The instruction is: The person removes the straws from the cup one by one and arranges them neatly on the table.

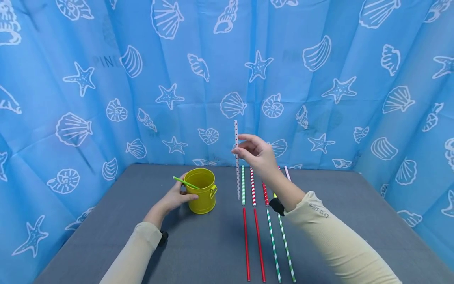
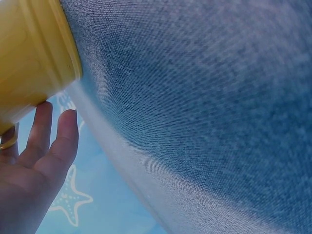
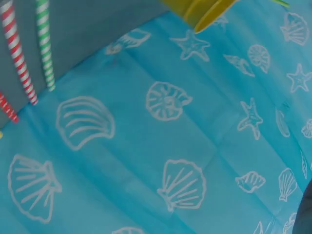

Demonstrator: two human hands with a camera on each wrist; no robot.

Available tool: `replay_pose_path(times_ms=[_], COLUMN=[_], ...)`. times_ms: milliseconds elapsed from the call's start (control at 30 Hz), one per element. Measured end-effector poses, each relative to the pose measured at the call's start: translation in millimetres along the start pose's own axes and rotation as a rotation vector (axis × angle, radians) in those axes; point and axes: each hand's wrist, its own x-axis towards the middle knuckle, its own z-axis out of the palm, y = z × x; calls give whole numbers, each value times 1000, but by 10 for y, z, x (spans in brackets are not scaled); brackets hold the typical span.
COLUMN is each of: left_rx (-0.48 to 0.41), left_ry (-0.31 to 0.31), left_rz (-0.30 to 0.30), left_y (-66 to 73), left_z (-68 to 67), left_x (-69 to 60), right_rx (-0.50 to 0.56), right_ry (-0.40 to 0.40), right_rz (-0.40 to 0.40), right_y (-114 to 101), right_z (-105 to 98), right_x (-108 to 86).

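A small yellow metal bucket (image 1: 202,203) stands on the table, held at its left side by my left hand (image 1: 173,198), with the thumb across its front. One green straw (image 1: 182,181) leans out over the bucket's left rim. Up in the air, right of the bucket, my right hand (image 1: 261,157) pinches a white straw with dark reddish dots (image 1: 237,173) between thumb and fingers; the straw hangs nearly upright. In the left wrist view, fingers (image 2: 66,131) touch the bucket (image 2: 36,53). The right wrist view shows neither the right hand nor its straw.
Right of the bucket, paper straws lie in two rows: a green-striped one (image 1: 243,189), a red-striped one (image 1: 253,189) and others behind, plain red (image 1: 246,244) and green-striped ones (image 1: 273,248) in front. The right forearm covers part of the back row. A blue shell-print curtain (image 1: 220,79) surrounds the grey table (image 1: 198,252).
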Motion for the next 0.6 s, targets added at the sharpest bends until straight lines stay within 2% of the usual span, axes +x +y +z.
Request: replay_pose_path(times_ms=[233, 367, 600], left_rx=[-2, 0, -1], left_ry=[-5, -4, 0], left_rz=[3, 8, -4], left_y=[10, 13, 22], left_z=[-3, -3, -4], left_x=[-25, -22, -12], right_rx=[-27, -60, -280], right_ry=[-24, -42, -126], right_rz=[3, 56, 183], right_y=[76, 113, 189], right_z=[-231, -385, -635], right_x=[-115, -182, -336])
